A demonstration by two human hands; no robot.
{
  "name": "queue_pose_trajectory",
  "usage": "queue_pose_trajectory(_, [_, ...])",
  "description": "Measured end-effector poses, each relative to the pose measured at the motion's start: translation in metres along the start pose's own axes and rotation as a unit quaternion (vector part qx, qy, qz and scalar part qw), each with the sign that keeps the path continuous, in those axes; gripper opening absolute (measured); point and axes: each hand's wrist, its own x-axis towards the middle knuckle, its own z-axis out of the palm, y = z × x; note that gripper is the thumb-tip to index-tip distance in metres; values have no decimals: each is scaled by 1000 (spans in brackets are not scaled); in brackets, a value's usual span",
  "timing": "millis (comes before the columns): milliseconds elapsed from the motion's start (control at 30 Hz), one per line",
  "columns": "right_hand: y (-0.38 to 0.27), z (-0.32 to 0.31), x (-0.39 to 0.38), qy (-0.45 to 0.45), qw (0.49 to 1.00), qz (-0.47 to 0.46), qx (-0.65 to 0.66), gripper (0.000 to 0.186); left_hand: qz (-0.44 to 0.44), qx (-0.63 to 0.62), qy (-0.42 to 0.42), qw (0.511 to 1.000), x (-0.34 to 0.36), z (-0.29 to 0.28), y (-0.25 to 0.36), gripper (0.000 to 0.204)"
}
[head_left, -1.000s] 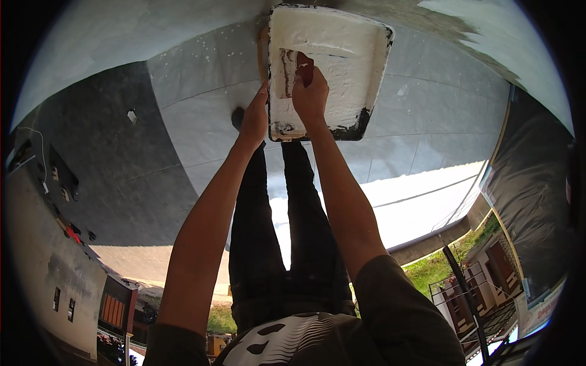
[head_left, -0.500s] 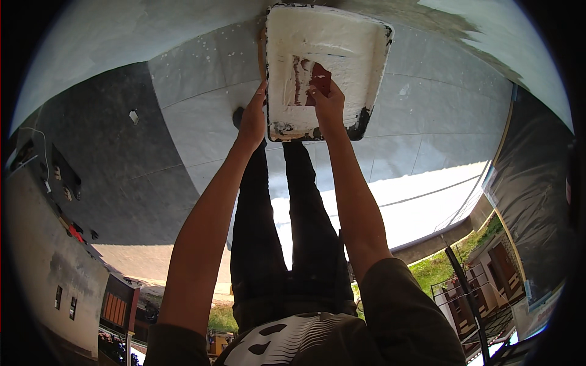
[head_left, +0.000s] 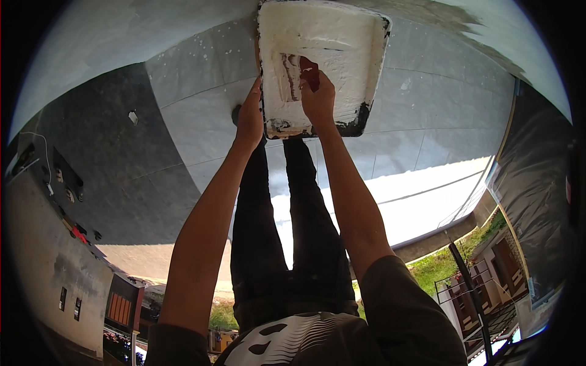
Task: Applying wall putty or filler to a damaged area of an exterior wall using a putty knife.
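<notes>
A rectangular black tray (head_left: 365, 116), coated inside with thick white paste (head_left: 329, 30), is held out in front of me above the floor. My left hand (head_left: 249, 119) grips its left side, with the fingertips partly hidden by the edge. Inside the tray, my right hand (head_left: 318, 100) pinches a flat reddish-brown scraper (head_left: 310, 72). White paste smears the scraper. Beside it is a reddish-brown, white-streaked patch (head_left: 289, 76); whether this belongs to the scraper or to the tray's bottom, I cannot tell.
Grey floor sheeting (head_left: 207, 67), spotted with white, lies beneath the tray. Pale walls (head_left: 122, 43) curve around the far side. Black plastic sheeting (head_left: 537, 177) hangs at the right. A small white scrap (head_left: 133, 117) and a red object (head_left: 79, 233) lie on the left.
The tray has shifted slightly left and away from me, both hands moving with it. My right hand and the scraper have also moved a little left.
</notes>
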Motion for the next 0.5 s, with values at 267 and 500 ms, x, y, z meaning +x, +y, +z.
queue_pose_trajectory(267, [19,-6,1,-143,925,210,282,22,-15,-23,19,999,2,5,-1,58])
queue_pose_trajectory(500, [17,-20,-9,-171,853,275,409,24,-42,-53,32,997,-3,1,16,57])
